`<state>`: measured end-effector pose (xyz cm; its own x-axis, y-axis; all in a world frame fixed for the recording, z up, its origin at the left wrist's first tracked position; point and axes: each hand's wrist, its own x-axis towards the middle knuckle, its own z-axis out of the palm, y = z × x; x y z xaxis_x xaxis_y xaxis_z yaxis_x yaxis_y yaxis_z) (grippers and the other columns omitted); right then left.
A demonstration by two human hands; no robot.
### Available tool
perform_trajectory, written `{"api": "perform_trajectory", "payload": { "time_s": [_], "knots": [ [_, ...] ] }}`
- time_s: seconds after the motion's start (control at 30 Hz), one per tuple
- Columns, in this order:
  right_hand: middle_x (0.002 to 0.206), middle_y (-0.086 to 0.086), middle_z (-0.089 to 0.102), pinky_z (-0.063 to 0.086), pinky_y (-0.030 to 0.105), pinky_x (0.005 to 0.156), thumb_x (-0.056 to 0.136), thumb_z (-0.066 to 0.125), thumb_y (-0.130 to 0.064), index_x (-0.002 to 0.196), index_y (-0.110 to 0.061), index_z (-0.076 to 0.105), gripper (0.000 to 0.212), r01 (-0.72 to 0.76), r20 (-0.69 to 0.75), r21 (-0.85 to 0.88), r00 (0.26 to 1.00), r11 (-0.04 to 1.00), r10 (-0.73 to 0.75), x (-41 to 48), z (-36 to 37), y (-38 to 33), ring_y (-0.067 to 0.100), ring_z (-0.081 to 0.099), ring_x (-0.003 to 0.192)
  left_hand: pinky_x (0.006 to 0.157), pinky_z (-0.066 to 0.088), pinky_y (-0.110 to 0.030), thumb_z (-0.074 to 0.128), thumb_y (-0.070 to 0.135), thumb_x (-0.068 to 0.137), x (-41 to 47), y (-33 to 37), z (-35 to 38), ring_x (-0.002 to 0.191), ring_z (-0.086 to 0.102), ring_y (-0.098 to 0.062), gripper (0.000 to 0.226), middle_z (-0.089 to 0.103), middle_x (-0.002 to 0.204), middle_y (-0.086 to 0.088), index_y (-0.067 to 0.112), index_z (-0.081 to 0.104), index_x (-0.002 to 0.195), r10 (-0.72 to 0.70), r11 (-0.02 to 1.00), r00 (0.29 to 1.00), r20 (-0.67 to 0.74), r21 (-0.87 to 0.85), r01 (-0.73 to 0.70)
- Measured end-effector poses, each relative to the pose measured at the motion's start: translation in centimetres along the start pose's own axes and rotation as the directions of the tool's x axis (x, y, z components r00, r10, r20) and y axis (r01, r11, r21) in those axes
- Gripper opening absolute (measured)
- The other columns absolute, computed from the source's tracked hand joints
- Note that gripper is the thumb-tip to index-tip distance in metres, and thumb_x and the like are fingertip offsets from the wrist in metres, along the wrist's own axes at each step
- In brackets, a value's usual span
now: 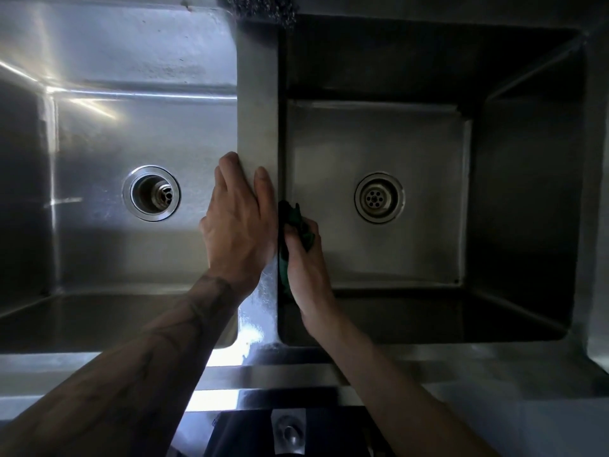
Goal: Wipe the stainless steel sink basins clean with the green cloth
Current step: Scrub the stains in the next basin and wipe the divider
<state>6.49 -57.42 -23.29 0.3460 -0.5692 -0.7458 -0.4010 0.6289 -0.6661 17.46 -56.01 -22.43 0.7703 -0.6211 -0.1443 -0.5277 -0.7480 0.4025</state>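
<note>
A double stainless steel sink fills the view, with a left basin and a darker right basin. My left hand rests flat on the divider between them, its fingers straight and draped over the divider's edges. My right hand grips the bunched green cloth and holds it against the right basin's left wall, just below the divider's edge. Part of the cloth is hidden under my palm.
Each basin has a round drain, the left drain open and the right drain with a strainer. A dark scouring pad sits at the far end of the divider. The sink's front rim runs below my forearms.
</note>
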Motion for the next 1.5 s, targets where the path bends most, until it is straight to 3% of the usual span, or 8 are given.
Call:
{"api": "perform_trajectory", "payload": {
  "time_s": [0.17,0.4,0.53,0.73,1.0,1.27,1.4,1.5],
  "knots": [
    [0.120,0.005,0.065,0.054,0.047,0.099,0.083,0.048,-0.060,0.124,-0.022,0.059,0.057,-0.146,-0.074,-0.159,0.988,0.977,0.135,4.3,0.7,-0.2,0.022,0.065,0.109,0.069,0.019,-0.033,0.012,0.039,0.106,0.2,-0.3,0.2,0.087,0.023,-0.013,0.052,0.013,0.105,0.014,0.005,0.048,0.120,0.035,0.999,0.999,0.028,0.010,-0.035],
    [0.110,-0.004,0.065,0.049,0.025,0.090,0.105,0.052,-0.036,0.114,-0.028,0.053,0.013,-0.067,-0.007,-0.108,0.998,0.992,0.067,-1.3,-0.7,0.6,0.010,0.062,0.103,0.069,0.029,-0.039,0.026,0.045,0.107,-0.2,0.9,-0.6,0.085,0.040,-0.021,0.037,0.028,0.099,0.015,0.012,0.042,0.112,-0.076,0.972,0.997,-0.026,-0.226,0.068],
    [0.125,0.007,0.066,0.050,0.047,0.103,0.092,0.047,-0.056,0.128,-0.019,0.056,0.053,-0.243,-0.042,-0.257,0.970,0.935,0.241,1.5,0.1,0.8,0.027,0.064,0.114,0.069,0.030,-0.039,0.023,0.045,0.107,-0.1,0.7,-0.6,0.092,0.043,-0.025,0.042,0.023,0.100,0.016,0.009,0.044,0.114,-0.050,0.980,0.999,-0.020,-0.191,0.045],
    [0.111,-0.006,0.064,0.045,0.032,0.092,0.105,0.045,-0.044,0.116,-0.029,0.055,0.022,-0.256,0.091,-0.235,0.955,0.938,0.283,-2.5,-2.2,0.3,0.011,0.061,0.104,0.070,0.033,-0.043,0.028,0.047,0.106,-0.3,1.3,-1.2,0.092,0.051,-0.036,0.035,0.035,0.101,0.009,0.015,0.040,0.111,-0.103,0.959,0.994,-0.031,-0.268,0.091],
    [0.120,0.008,0.071,0.049,0.042,0.108,0.099,0.047,-0.046,0.116,-0.018,0.068,0.038,-0.419,-0.005,-0.147,0.906,0.896,0.423,3.1,-0.2,3.9,0.025,0.066,0.115,0.067,0.030,-0.041,0.026,0.047,0.106,-0.2,1.1,-0.9,0.093,0.049,-0.031,0.035,0.028,0.097,0.014,0.016,0.040,0.110,-0.116,0.965,0.993,-0.020,-0.239,0.108],
    [0.122,0.005,0.071,0.052,0.046,0.104,0.070,0.034,-0.083,0.123,-0.030,0.066,0.082,-0.215,-0.106,-0.119,0.973,0.969,0.203,16.5,1.8,3.7,0.031,0.066,0.113,0.066,0.028,-0.036,0.020,0.042,0.109,-0.1,0.8,-0.5,0.096,0.043,-0.022,0.043,0.016,0.102,0.018,0.010,0.047,0.119,-0.091,0.985,0.996,0.007,-0.148,0.091],
    [0.134,0.007,0.066,0.049,0.048,0.108,0.074,0.043,-0.073,0.127,-0.027,0.065,0.074,-0.099,-0.047,-0.075,0.994,0.992,0.096,21.9,2.8,-3.4,0.031,0.062,0.123,0.066,0.037,-0.038,0.026,0.039,0.110,-0.3,0.9,-0.7,0.091,0.050,-0.026,0.030,0.041,0.107,0.004,0.017,0.044,0.120,-0.114,0.975,0.993,-0.033,-0.196,0.105],
    [0.125,0.010,0.070,0.051,0.055,0.106,0.062,0.056,-0.066,0.120,-0.022,0.069,0.074,-0.023,-0.007,0.010,1.000,1.000,0.023,26.8,3.1,-6.9,0.035,0.065,0.119,0.064,0.022,-0.037,0.001,0.038,0.103,-0.3,0.8,-0.5,0.102,0.036,-0.020,0.059,0.022,0.109,0.008,0.011,0.049,0.127,-0.085,0.996,0.996,0.007,-0.028,0.085]
  ]
}}
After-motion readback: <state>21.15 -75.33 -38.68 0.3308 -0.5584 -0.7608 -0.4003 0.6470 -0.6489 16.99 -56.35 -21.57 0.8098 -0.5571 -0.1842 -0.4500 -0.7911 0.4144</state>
